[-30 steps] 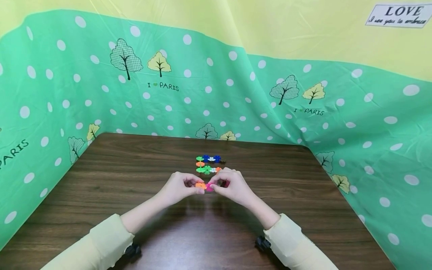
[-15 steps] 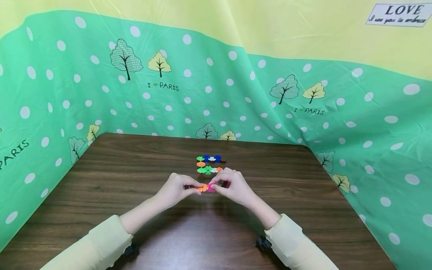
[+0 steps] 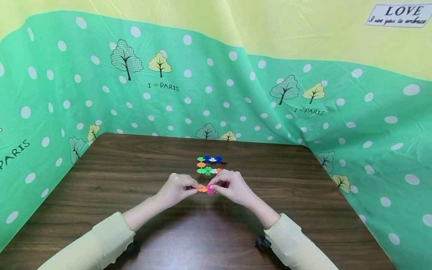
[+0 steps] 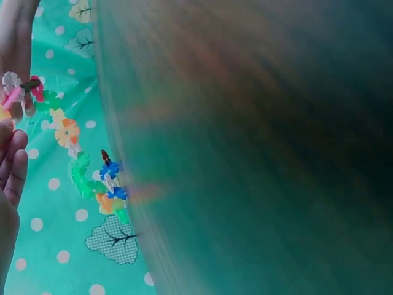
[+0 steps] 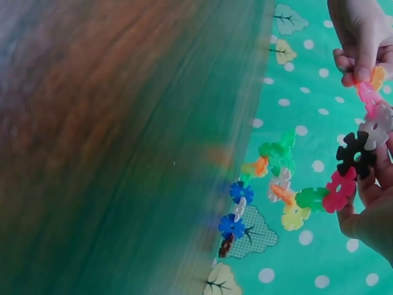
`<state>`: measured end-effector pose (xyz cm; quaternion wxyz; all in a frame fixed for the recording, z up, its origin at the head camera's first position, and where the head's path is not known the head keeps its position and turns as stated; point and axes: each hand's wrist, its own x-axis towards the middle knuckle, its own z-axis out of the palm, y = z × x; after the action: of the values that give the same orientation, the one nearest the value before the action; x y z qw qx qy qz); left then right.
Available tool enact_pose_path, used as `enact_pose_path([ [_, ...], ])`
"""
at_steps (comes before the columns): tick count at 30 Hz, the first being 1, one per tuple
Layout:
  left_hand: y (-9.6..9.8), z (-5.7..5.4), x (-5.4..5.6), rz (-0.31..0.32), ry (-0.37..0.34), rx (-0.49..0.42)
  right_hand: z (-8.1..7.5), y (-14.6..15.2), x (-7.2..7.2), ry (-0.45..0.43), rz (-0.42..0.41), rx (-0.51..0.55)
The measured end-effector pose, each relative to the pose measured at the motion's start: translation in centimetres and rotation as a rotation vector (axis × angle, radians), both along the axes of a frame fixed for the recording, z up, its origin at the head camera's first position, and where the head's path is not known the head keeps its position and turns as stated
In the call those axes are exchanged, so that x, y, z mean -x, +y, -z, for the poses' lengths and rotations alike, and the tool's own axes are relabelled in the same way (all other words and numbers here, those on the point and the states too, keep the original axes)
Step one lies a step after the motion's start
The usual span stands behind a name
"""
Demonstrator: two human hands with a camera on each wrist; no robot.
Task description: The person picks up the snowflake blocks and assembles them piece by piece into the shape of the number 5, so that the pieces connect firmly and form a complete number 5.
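Note:
A long chain of notched plastic snowflake discs winds between my hands and away over the table. In the head view my left hand pinches an orange snowflake disc at one end, between thumb and fingertips. A pink snowflake disc is joined to that orange one. My right hand grips the chain there, thumb and forefinger at the pink disc. The right wrist view shows white, black and magenta discs along the right fingers; part of the chain is hidden behind the right hand in the head view.
The chain's far part bends back on the brown table, ending in blue discs and a brown one. Green dotted cloth hangs around the back and sides. Small dark devices sit at the sleeve cuffs.
My left fingers have shifted slightly left along the orange disc, leaving more of it showing. The orange and pink discs have turned and dropped a little; my right hand has barely moved.

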<state>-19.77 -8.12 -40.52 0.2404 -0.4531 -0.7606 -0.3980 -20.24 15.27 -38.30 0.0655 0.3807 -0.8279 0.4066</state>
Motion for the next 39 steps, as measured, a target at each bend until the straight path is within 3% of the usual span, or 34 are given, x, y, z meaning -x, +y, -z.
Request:
enact_pose_path([
  [9, 0.0, 0.5, 0.3, 0.043, 0.072, -0.018, 0.2, -0.6, -0.5, -0.015, 0.075, 0.01],
  [16, 0.7, 0.5, 0.1, 0.01, 0.118, 0.028, 0.2, -0.5, -0.6, -0.015, 0.091, 0.028],
  [19, 1.1, 0.4, 0.1, -0.002, 0.094, 0.048, 0.4, -0.1, -0.5, -0.014, 0.101, 0.013],
  [24, 1.3, 0.4, 0.4, -0.016, -0.022, 0.124, 0.9, 0.5, -0.3, -0.01, 0.102, -0.023],
  [33, 0.0, 0.4, 0.5, -0.013, -0.343, 0.243, 1.6, 0.3, -0.2, 0.003, 0.046, -0.12],
  [39, -0.7, 0.7, 0.4, -0.029, -0.436, 0.38, 2.3, -0.4, -0.5, 0.074, 0.004, -0.208],
])
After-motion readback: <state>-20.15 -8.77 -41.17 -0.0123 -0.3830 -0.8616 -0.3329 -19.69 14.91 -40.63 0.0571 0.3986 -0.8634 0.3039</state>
